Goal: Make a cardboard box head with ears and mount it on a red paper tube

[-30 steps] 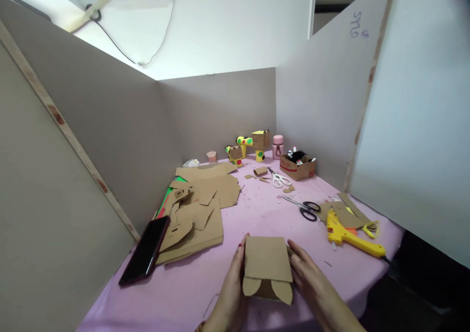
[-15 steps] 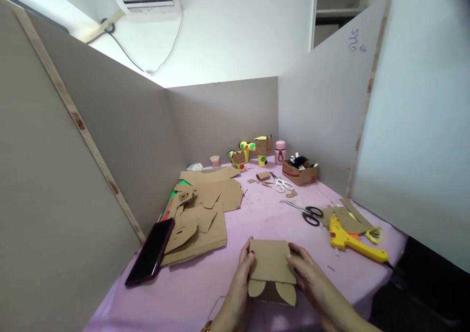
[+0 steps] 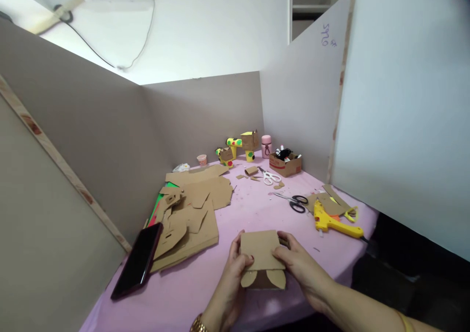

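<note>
Between my two hands is a small cardboard box (image 3: 260, 249) with a flat square top and two rounded flaps at its near side, a dark gap between them. My left hand (image 3: 235, 268) grips its left side, the thumb lying on the top near the edge. On the opposite side my right hand (image 3: 293, 258) holds it, thumb pressed on the top and fingers round the far right corner. The box is just over the purple cloth; I cannot tell whether it touches. A yellow glue gun (image 3: 336, 223) lies to the right of my right hand.
Cardboard sheets (image 3: 191, 219) and a phone (image 3: 137, 261) lie left. Black-handled scissors (image 3: 295, 202), white-handled scissors (image 3: 270, 177) and cardboard scraps (image 3: 328, 202) are right of centre. Behind stand yellow spotted cardboard figures (image 3: 249, 143), a pink bottle (image 3: 266, 147) and a carton of pens (image 3: 285, 164). Grey partitions (image 3: 205, 104) enclose the table.
The view has turned, so the scene sits further left. My thumbs have moved further in over the top of the box, which stays held between both hands and looks tilted slightly differently.
</note>
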### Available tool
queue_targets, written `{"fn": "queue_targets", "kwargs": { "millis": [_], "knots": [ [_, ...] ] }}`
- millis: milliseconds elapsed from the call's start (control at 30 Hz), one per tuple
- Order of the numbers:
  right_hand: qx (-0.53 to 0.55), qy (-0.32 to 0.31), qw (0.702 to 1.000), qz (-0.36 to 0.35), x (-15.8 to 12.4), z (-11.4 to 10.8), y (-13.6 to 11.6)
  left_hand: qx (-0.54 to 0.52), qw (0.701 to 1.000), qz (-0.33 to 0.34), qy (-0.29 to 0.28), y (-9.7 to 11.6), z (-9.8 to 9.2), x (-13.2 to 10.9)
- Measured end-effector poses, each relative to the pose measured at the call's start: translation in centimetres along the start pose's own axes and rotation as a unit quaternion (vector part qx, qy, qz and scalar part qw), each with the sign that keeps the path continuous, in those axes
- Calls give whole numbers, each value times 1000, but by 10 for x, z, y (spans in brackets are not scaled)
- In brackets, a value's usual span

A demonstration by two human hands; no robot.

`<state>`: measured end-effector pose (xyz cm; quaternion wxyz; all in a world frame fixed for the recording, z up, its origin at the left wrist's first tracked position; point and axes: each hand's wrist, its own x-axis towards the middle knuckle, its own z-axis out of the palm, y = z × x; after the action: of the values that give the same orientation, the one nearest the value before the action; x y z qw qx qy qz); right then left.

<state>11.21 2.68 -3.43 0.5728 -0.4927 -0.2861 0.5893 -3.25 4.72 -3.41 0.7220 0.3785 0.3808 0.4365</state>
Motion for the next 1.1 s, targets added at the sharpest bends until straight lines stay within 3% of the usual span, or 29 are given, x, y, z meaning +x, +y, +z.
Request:
{"fn": "queue_targets", "kwargs": {
  "millis": [433,667,767,867,933,1000,1100],
  "knots": [
    [7,10,1000,12,5,-4,-1,0,1000,12,-17,5,-5,4],
    [3,-6,1000,9,4,-9,-4,109,993,24,-40,24,-4,3],
    [4,-10,1000,12,7,-11,-2,305,949,59,-53,43,-4,5],
    [8,-10,1000,11,9,-11,1,507,847,118,-103,62,1,8],
    [11,-10,1000,9,9,-10,1,563,800,148,-145,70,8,9],
    [13,-13,1000,7,8,-9,1,570,788,157,-174,74,15,9],
    [10,-14,1000,3,6,-8,0,552,795,157,-197,73,24,7]
  ]
}}
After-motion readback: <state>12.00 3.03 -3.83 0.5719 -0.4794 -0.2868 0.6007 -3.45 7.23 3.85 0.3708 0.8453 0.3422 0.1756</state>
